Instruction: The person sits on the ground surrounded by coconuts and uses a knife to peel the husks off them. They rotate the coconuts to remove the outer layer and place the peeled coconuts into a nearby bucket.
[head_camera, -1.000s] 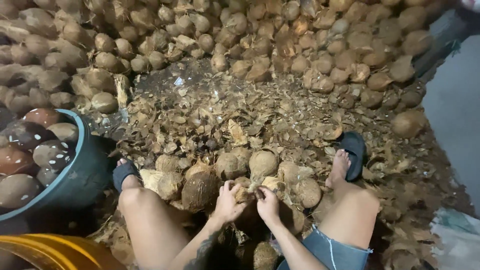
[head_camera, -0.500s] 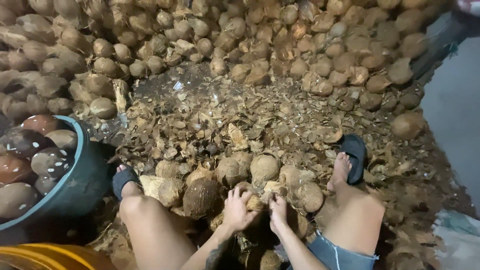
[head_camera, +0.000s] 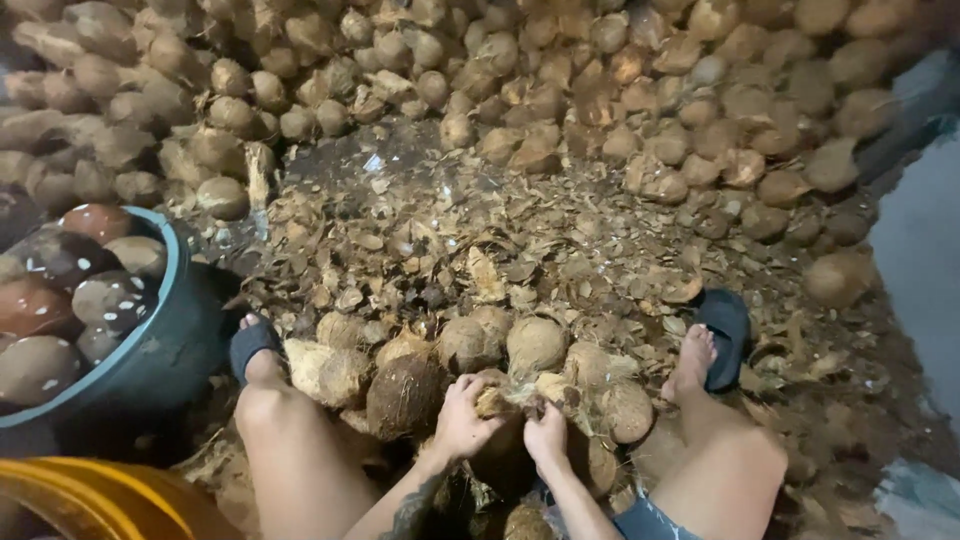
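The brown, fibrous, half-husked coconut (head_camera: 505, 420) sits between the knees, left hand (head_camera: 462, 420) grasping it at nine o'clock, right hand (head_camera: 546, 438) gripping its husk at three, both equally near.

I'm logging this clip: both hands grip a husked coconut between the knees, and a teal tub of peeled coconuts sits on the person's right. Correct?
Not quite. The head view shows the teal tub of peeled coconuts on the person's left, beside the left foot. The rest holds: left hand and right hand grip a husked coconut between the knees.
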